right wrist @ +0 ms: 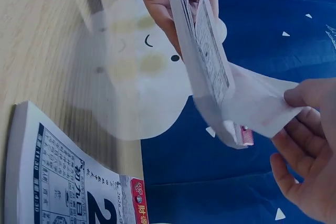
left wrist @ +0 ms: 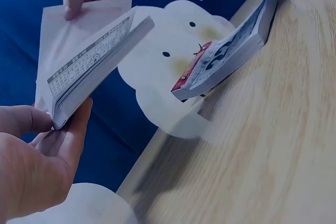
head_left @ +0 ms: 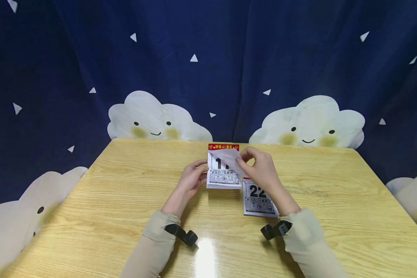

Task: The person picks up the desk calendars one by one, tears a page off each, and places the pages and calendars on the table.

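My left hand (head_left: 189, 178) grips the left edge of a tear-off calendar (head_left: 219, 177) with a red header and a large black 17, raised over the table. Its thumb lies on the front and the fingers are behind the pad in the left wrist view. Between thumb and fingertips, my right hand (head_left: 262, 168) pinches the thin top page (right wrist: 262, 100), peeled up and folded back across the upper right of the pad. A second tear-off calendar (head_left: 257, 202), showing 22, lies on the table below my right hand, its right side partly covered by the right wrist.
The wooden table (head_left: 125, 185) reaches back to a dark blue curtain (head_left: 212, 58) printed with white clouds and small triangles. Black wrist cameras are strapped at both cuffs. Light glares off the tabletop between the forearms.
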Demonstrator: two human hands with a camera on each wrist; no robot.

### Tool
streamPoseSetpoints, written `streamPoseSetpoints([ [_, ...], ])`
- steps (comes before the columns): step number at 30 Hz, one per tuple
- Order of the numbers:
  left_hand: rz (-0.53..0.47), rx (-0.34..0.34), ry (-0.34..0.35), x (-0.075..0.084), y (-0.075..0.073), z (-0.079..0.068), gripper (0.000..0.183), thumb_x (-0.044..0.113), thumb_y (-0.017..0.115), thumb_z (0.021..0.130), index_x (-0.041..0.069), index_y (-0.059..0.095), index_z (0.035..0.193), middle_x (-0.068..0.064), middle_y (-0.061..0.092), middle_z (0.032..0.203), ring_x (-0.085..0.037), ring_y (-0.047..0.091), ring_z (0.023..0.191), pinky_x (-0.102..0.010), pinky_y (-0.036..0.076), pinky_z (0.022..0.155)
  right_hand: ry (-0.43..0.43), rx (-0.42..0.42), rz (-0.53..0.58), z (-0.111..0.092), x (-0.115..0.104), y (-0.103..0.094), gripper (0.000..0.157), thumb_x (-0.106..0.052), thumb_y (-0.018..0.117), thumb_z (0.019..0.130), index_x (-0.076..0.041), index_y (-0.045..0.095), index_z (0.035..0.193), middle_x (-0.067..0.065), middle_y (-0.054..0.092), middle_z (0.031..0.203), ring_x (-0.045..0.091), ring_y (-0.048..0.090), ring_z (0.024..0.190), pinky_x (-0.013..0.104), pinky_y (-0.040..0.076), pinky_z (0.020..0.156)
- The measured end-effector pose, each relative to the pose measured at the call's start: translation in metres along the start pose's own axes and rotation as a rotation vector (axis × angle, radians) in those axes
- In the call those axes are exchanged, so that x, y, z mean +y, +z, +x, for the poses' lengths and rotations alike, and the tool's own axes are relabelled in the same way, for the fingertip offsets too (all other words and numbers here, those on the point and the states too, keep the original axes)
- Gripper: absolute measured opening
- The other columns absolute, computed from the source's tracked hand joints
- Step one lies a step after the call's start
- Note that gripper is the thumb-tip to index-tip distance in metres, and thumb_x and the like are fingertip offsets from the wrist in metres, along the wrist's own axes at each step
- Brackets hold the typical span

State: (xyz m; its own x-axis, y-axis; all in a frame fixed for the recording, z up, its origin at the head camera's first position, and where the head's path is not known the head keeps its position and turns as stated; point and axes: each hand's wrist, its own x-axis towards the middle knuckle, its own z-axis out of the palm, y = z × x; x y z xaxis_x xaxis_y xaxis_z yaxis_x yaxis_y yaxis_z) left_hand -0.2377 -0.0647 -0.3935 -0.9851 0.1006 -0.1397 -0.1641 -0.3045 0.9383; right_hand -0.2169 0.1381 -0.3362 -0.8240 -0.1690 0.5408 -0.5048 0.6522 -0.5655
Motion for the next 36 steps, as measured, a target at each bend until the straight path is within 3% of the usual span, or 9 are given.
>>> streamPoseSetpoints([
  [5, -0.021, 0.022, -0.011, 0.002, 0.0, -0.001, 0.039, -0.002, 0.048, 0.086, -0.003, 0.05, 0.124, -0.006, 0.065, 0.081, -0.012, 0.064, 0.067, -0.024, 0.054, 0.066, 0.125, 0.038, 0.078, 0.006, 0.007, -0.003, 0.01, -0.016, 0.064, 0.08, -0.006, 0.063, 0.08, 0.007, 0.066, 0.076, 0.017, 0.061, 0.074, 0.023, 0.045, 0.059],
  [11, -0.085, 0.033, 0.001, 0.006, -0.005, 0.001, 0.04, -0.004, 0.045, 0.085, -0.006, 0.047, 0.125, -0.002, 0.064, 0.075, -0.009, 0.063, 0.065, -0.018, 0.052, 0.059, 0.278, 0.098, 0.171, 0.011, 0.021, -0.015, 0.011, -0.014, 0.063, 0.08, -0.003, 0.063, 0.08, 0.006, 0.061, 0.075, 0.01, 0.054, 0.067, 0.017, 0.043, 0.061],
  [25, -0.078, 0.047, 0.007, 0.009, -0.012, 0.002, 0.042, -0.003, 0.045, 0.086, -0.005, 0.046, 0.127, -0.003, 0.064, 0.079, -0.011, 0.064, 0.066, -0.02, 0.052, 0.06, 0.328, 0.081, 0.188, 0.014, 0.029, -0.028, 0.022, -0.021, 0.063, 0.083, 0.0, 0.063, 0.084, -0.003, 0.056, 0.069, 0.004, 0.048, 0.061, 0.017, 0.039, 0.053],
  [36, -0.074, 0.08, 0.003, 0.018, -0.039, 0.004, 0.043, -0.002, 0.043, 0.087, -0.004, 0.043, 0.13, -0.001, 0.064, 0.079, -0.01, 0.064, 0.068, -0.02, 0.052, 0.061, 0.433, 0.234, 0.227, 0.015, 0.043, -0.044, 0.019, -0.016, 0.062, 0.082, 0.003, 0.062, 0.086, -0.016, 0.05, 0.063, 0.001, 0.047, 0.061, 0.013, 0.039, 0.054],
])
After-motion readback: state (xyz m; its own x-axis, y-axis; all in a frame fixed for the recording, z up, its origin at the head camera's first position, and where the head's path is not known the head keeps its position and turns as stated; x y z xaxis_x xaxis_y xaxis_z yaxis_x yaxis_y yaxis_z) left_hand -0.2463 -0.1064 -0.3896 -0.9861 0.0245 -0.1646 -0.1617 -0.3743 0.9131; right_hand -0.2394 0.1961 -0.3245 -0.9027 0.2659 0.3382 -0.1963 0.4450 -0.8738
